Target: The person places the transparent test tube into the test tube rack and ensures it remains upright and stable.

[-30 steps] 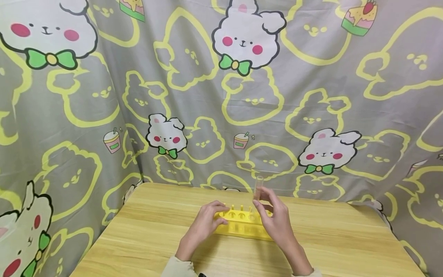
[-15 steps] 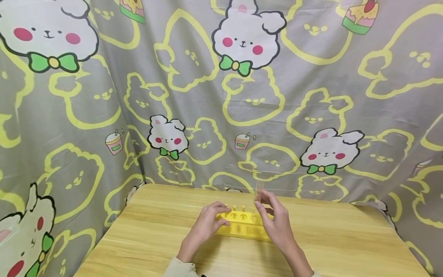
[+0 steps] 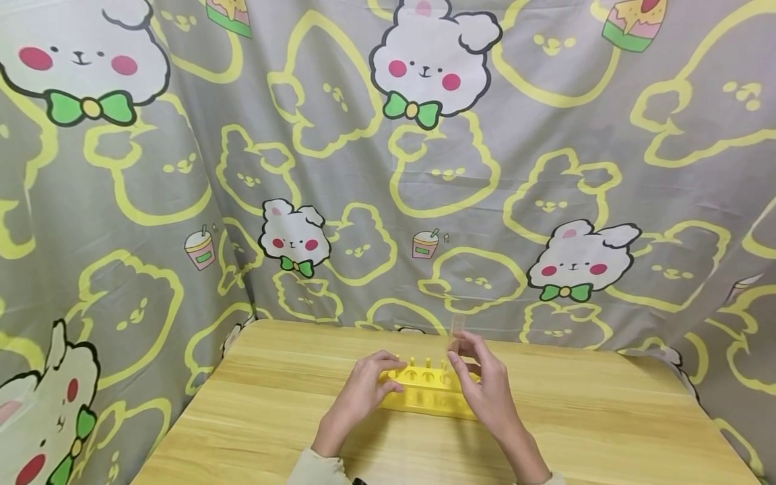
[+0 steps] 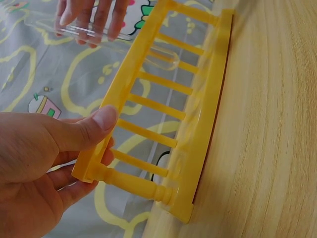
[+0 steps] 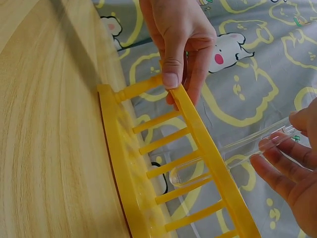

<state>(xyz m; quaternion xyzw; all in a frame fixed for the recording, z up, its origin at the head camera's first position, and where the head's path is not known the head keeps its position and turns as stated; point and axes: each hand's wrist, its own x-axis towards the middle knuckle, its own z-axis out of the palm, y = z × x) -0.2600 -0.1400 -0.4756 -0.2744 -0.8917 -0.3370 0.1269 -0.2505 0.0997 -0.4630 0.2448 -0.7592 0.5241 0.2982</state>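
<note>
A yellow plastic test tube rack [image 3: 424, 386] with a row of holes and pegs stands on the table. My left hand [image 3: 362, 385] grips the left end of its top plate, thumb on the near side, as the left wrist view shows. In my right hand [image 3: 490, 387] a clear test tube [image 3: 458, 325] is pinched between thumb and fingers. The tube [image 5: 188, 173] passes through a hole in the top plate; its rounded end is below that plate and above the base. My right fingers hide part of the rack's right end in the head view.
The wood-grain table [image 3: 273, 404] extends around the rack. Behind it and at the sides hangs a grey curtain [image 3: 364, 168] with bunny prints, close to the table's back edge.
The test tube and right hand sit slightly lower against the rack than one second ago. My left hand keeps its grip on the rack's left end. The head view has shifted a little.
</note>
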